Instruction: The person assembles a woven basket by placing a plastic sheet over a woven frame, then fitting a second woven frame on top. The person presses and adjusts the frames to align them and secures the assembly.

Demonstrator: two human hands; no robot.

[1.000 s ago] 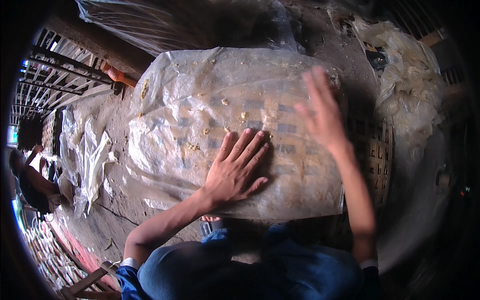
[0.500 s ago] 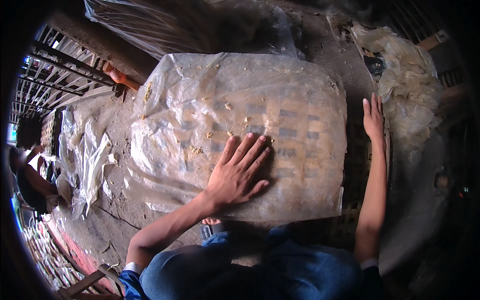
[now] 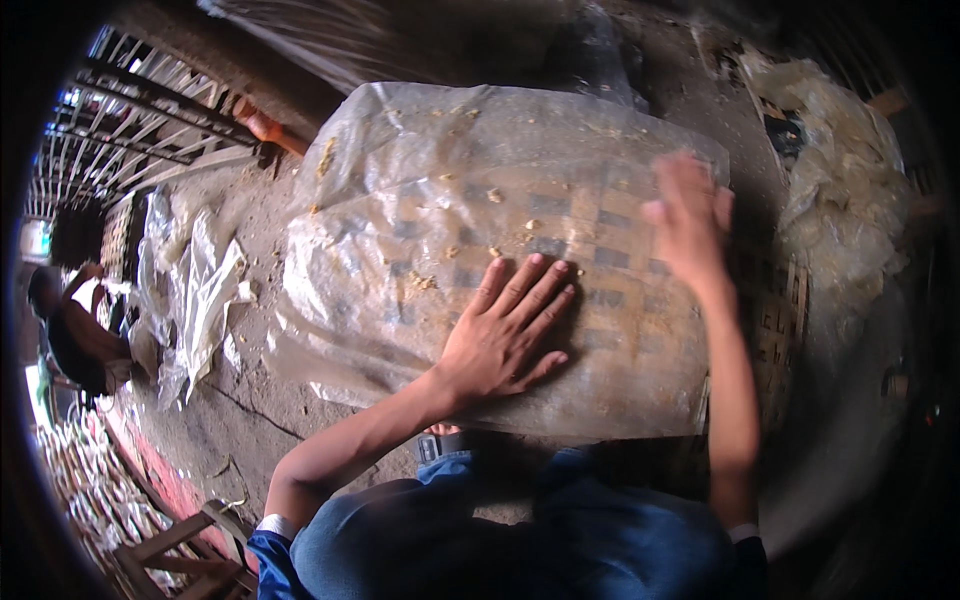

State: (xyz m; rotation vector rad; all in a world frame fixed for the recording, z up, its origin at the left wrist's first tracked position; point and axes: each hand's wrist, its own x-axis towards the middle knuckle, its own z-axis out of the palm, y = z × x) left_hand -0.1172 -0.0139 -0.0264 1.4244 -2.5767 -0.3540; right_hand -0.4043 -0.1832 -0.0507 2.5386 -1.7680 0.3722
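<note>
Well, my left fingers [image 3: 526, 281] lie spread, my right fingers [image 3: 686, 172] unclenched; dragging either could ruck the plastic sheet [image 3: 365, 255].

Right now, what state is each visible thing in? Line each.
Plastic sheet: wrinkled, spread over woven surface.
Woven surface: partly covered, exposed at right.
Left grip: open, palm down on sheet.
Right grip: open, blurred over sheet; contact unclear.
Yellowish crumbs: scattered across sheet.
Left plastic: crumpled.
Right plastic: crumpled heap.
</note>
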